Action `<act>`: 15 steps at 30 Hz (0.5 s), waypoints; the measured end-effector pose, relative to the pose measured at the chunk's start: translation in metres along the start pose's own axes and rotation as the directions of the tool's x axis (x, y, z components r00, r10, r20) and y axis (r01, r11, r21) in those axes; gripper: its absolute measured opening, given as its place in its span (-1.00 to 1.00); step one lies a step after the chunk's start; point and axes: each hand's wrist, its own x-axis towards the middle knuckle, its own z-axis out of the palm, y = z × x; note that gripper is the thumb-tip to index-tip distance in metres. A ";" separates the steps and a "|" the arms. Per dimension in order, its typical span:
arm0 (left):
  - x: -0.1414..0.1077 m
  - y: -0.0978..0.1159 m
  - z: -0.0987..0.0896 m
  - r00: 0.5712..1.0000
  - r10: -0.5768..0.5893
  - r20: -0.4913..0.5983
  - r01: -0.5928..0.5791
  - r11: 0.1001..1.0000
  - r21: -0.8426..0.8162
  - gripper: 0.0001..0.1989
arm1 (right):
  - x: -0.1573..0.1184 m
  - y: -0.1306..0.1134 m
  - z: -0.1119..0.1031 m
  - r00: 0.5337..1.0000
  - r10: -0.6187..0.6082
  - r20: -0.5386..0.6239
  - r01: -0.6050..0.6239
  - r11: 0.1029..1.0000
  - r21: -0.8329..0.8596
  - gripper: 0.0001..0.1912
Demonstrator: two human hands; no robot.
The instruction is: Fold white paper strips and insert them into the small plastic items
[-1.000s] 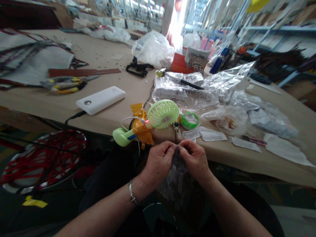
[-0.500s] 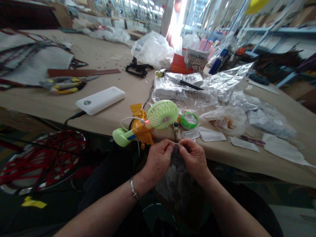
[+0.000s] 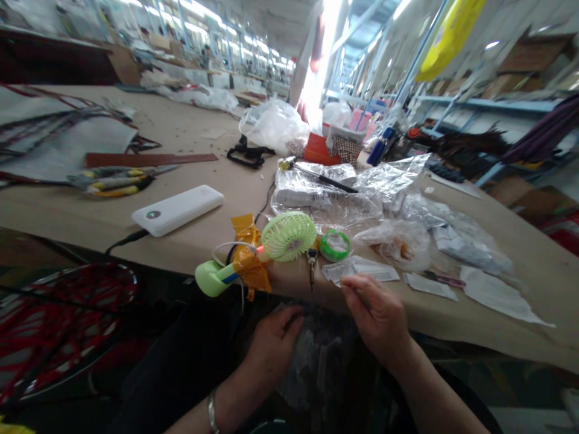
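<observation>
My right hand (image 3: 377, 313) is at the table's front edge, its thumb and forefinger pinched at the near edge of some printed paper slips (image 3: 357, 269); whatever lies between the fingertips is too small to make out. Lower and to the left, my left hand (image 3: 275, 337) hangs below the table edge over a clear plastic bag (image 3: 316, 355), thumb and fingers closed, their contents hidden. Between and above the hands, a thin metal-tipped tool (image 3: 312, 268) points down over the edge. Beside it are a light green fan (image 3: 289, 236) and a round green tin (image 3: 335, 245) with white filling.
Orange tape (image 3: 246, 259) is around the fan's handle. A white power bank (image 3: 178, 210) and pliers (image 3: 113, 181) lie to the left. A hammer (image 3: 319, 175) rests on plastic-wrapped packets (image 3: 303, 190). Crumpled bags (image 3: 402, 241) and white paper (image 3: 502, 295) lie to the right.
My hands have parted. My left hand has dropped down and left below the table edge; my right hand has moved right to the slips. The view has tilted up.
</observation>
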 end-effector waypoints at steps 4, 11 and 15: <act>0.001 -0.015 0.003 0.998 -0.053 -0.017 0.054 0.995 0.089 -0.71 | 0.034 0.026 -0.005 0.996 -0.083 -0.012 0.073 0.931 -0.357 -0.76; -0.008 -0.015 0.003 0.998 -0.063 0.025 0.059 0.987 0.147 -0.75 | 0.048 0.045 0.001 0.996 -0.055 0.063 0.078 0.888 -0.453 -0.81; -0.008 -0.012 0.006 0.996 -0.076 0.048 0.069 0.988 0.137 -0.74 | 0.029 0.044 -0.005 0.994 -0.057 -0.094 0.030 0.963 -0.269 -0.88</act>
